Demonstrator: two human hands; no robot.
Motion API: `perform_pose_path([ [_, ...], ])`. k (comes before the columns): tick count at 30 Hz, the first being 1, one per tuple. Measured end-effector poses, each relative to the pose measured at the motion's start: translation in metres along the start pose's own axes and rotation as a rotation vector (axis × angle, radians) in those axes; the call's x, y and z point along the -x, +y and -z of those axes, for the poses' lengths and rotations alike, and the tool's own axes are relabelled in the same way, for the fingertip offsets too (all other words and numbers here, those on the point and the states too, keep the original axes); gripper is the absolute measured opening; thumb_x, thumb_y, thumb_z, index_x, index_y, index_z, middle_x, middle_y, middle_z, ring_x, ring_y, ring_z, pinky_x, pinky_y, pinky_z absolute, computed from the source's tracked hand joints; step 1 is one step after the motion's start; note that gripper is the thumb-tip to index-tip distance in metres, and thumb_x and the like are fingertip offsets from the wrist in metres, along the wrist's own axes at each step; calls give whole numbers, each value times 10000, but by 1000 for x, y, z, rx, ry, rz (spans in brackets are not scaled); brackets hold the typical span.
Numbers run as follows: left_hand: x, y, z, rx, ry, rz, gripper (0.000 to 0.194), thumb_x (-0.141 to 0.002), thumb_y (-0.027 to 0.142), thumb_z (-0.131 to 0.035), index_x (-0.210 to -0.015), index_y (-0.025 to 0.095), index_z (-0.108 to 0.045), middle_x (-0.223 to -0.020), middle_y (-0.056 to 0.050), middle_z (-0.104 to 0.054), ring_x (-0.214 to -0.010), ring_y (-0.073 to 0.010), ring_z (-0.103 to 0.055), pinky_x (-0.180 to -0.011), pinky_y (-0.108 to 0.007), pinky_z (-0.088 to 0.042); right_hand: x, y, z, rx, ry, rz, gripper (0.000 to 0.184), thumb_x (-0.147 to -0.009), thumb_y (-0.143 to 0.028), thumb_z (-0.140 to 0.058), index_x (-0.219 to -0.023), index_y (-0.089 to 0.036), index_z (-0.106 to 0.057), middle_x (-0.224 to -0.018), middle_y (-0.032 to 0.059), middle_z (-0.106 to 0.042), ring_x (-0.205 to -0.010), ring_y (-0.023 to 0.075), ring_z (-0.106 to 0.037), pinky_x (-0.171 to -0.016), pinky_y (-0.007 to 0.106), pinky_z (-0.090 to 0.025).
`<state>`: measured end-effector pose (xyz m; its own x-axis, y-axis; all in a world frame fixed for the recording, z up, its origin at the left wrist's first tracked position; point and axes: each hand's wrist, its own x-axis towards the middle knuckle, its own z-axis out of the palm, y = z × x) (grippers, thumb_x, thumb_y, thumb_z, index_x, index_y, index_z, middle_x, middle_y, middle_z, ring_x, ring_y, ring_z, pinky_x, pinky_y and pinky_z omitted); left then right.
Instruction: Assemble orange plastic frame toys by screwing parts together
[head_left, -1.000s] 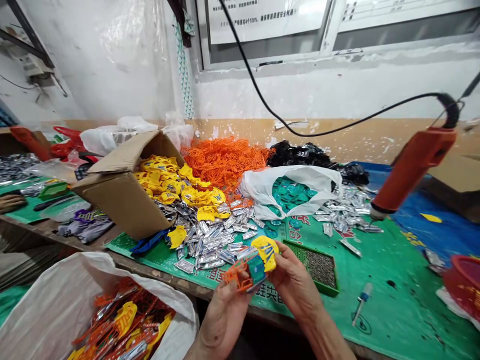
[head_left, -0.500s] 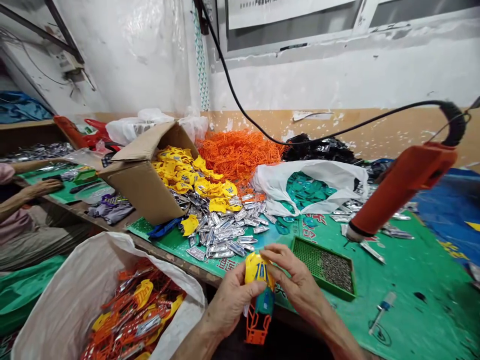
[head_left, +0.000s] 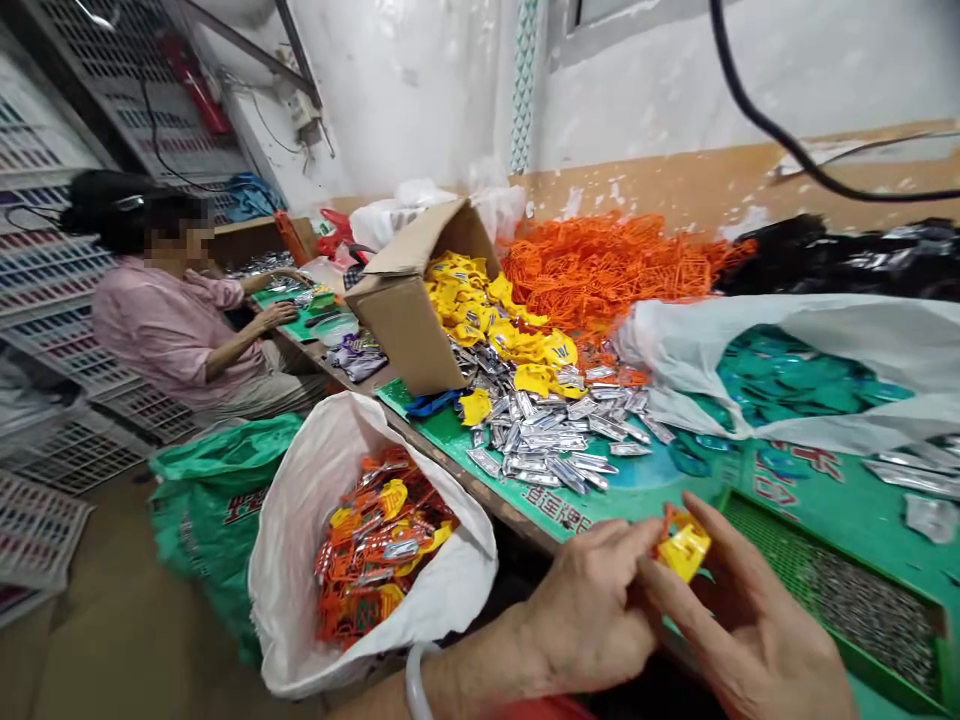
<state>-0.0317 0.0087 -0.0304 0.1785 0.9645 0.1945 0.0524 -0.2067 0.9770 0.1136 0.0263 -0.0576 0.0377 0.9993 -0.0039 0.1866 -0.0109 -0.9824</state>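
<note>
Your left hand [head_left: 592, 610] and right hand [head_left: 757, 640] are both closed in on a yellow plastic piece [head_left: 686, 553], pinching it between the fingertips over the bench edge. An orange plastic frame [head_left: 667, 522] sits against it, mostly hidden by your fingers, so I can't be sure how the two connect. A white bangle [head_left: 418, 680] is on your left wrist.

Progress as far as visible: the white sack [head_left: 289, 560] at your left holds a heap of mixed orange, yellow and silver pieces [head_left: 379, 550]. Plenty of loose stock remains on the bench: yellow pieces [head_left: 465, 310] spilling from the cardboard box [head_left: 397, 320], an orange tangle [head_left: 607, 270] behind it, silver pieces [head_left: 547, 440] on the green mat [head_left: 825, 470], and teal pieces [head_left: 795, 385] in a white plastic bag [head_left: 795, 320].

The green tray [head_left: 877, 665] of small metal parts [head_left: 870, 610] sits just right of your right hand. A co-worker [head_left: 169, 330] in a pink shirt sits well apart, working at the far end of the bench.
</note>
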Motion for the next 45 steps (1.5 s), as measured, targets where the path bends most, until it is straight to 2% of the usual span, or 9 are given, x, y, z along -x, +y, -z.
perform_pose_path([
  [5,4,-7,4,-81,17,-13,554,-761,27,-548,-1288,193,-594,-1190,-108,-659,-1091,-316,-567,-991,-398,-390,6,20,5,-479,-102,26,755,-593,-276,-842,-1276,-366,-533,-1308,49,-608,-1120,257,-628,-858,332,-565],
  [8,4,-20,4,-328,-16,-251,605,-788,16,-493,-1360,211,-508,-1160,-101,-667,-1032,-269,-589,-959,-418,-432,9,27,1,-676,-126,33,739,-574,-257,-859,-1245,-363,-569,-1316,34,-605,-1165,232,-603,-912,286,-530],
  [12,3,-29,1,-757,-42,-559,552,-860,53,-433,-1402,152,-421,-917,-111,-675,-800,-225,-575,-712,-362,-507,13,33,-5,-790,-110,24,781,-505,-207,-888,-1218,-351,-604,-1291,28,-624,-1162,224,-604,-912,245,-516],
  [17,5,-27,-2,-956,-27,-668,444,-931,149,-365,-1368,121,-436,-779,-83,-631,-698,-211,-530,-613,-329,-469,16,37,-5,-874,-131,19,810,-463,-188,-902,-1203,-356,-620,-1273,30,-637,-1164,248,-603,-912,274,-524],
  [24,5,-25,-3,-1040,-20,-706,442,-957,170,-314,-1380,109,-422,-726,-66,-613,-658,-202,-508,-571,-308,-427,18,33,-6,-892,-116,55,770,-463,-220,-909,-1173,-351,-640,-1293,20,-621,-1161,205,-607,-919,228,-511],
  [32,7,-28,-4,-1055,-21,-715,403,-956,174,-307,-1296,75,-498,-740,-78,-624,-659,-202,-511,-574,-313,-438,18,33,-6,-842,-131,77,743,-488,-281,-901,-1182,-332,-640,-1276,42,-633,-1133,208,-624,-909,241,-519],
  [37,8,-30,-5,-1049,-1,-709,419,-959,178,-298,-1333,108,-475,-737,-69,-624,-656,-195,-523,-582,-306,-441,17,36,-5,-769,-118,91,727,-513,-272,-890,-1190,-345,-634,-1287,24,-626,-1168,194,-599,-922,225,-504],
  [42,8,-36,-9,-958,-1,-732,432,-924,164,-335,-1326,69,-461,-748,-87,-630,-665,-208,-529,-584,-318,-457,19,38,-4,-583,-61,75,714,-552,-279,-868,-1215,-357,-615,-1275,21,-634,-1158,210,-599,-944,265,-497],
  [45,7,-36,-10,-788,-15,-691,355,-901,176,-393,-1205,71,-544,-763,-96,-634,-674,-204,-534,-596,-310,-456,20,32,-5,-361,38,105,660,-559,-292,-857,-1182,-312,-641,-1236,34,-640,-1096,222,-612,-911,276,-512],
])
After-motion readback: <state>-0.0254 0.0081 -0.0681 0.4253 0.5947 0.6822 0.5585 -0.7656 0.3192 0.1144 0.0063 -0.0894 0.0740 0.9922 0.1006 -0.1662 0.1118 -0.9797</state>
